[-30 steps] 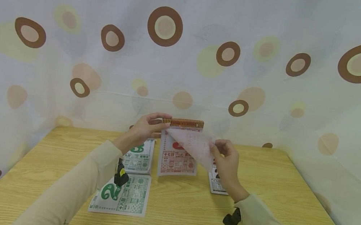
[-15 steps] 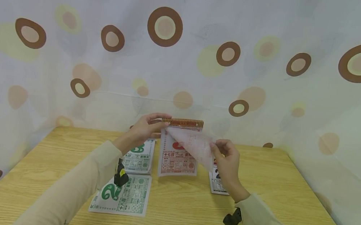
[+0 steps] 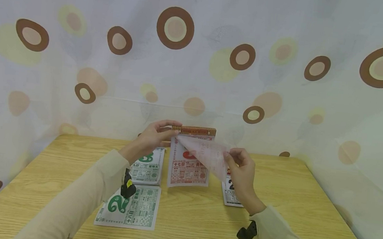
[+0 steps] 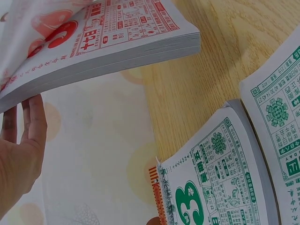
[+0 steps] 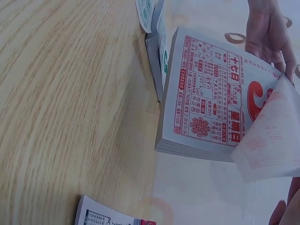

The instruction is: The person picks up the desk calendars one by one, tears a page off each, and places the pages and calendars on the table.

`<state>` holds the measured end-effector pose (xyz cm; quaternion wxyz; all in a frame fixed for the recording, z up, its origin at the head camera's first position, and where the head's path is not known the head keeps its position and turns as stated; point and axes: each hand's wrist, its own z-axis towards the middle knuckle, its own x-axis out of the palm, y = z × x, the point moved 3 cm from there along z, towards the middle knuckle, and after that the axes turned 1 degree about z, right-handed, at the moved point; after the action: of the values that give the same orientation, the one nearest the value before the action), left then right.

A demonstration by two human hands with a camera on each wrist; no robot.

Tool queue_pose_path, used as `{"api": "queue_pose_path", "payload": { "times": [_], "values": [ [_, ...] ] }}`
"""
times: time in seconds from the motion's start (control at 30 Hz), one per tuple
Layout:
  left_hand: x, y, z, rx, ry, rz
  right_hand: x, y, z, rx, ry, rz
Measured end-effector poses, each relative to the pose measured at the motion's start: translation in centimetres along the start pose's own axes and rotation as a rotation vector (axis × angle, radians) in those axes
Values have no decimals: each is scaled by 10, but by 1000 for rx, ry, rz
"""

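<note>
A thick tear-off calendar (image 3: pixel 189 175) with red print is held up over the table, its striped orange binding at the top. My left hand (image 3: pixel 153 137) grips it by the upper left corner, thumb on the front and fingers behind. The thin top sheet (image 3: pixel 208 156) is lifted diagonally off the page below, and its far corner is pinched between the thumb and fingers of my right hand (image 3: pixel 243 174). In the left wrist view the red-printed page (image 4: pixel 122 23) shows beneath the curling sheet. The right wrist view shows the pad's thick edge and the translucent sheet (image 5: pixel 272 145) folded across it.
Behind my left wrist lies a green-printed calendar pad (image 3: pixel 148 171). In front of it is a loose green-printed sheet (image 3: pixel 141 207). Another calendar with black print (image 3: pixel 231 196) sits partly hidden under my right hand. A spotted curtain (image 3: pixel 195 77) stands behind the wooden table (image 3: pixel 195 227).
My right hand has shifted very slightly to the right with the sheet's corner. The left hand and the calendar stay in place.
</note>
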<state>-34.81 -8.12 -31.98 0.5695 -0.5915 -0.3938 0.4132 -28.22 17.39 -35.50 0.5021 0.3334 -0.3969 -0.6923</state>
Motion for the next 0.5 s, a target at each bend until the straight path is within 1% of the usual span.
{"api": "queue_pose_path", "payload": {
  "times": [0.27, 0.5],
  "values": [
    [1, -1, -1, 4, 6, -6, -2, -1, 1, -8, -4, 21],
    [1, -1, -1, -2, 9, -11, -3, -1, 2, 22, -3, 45]
  ]
}}
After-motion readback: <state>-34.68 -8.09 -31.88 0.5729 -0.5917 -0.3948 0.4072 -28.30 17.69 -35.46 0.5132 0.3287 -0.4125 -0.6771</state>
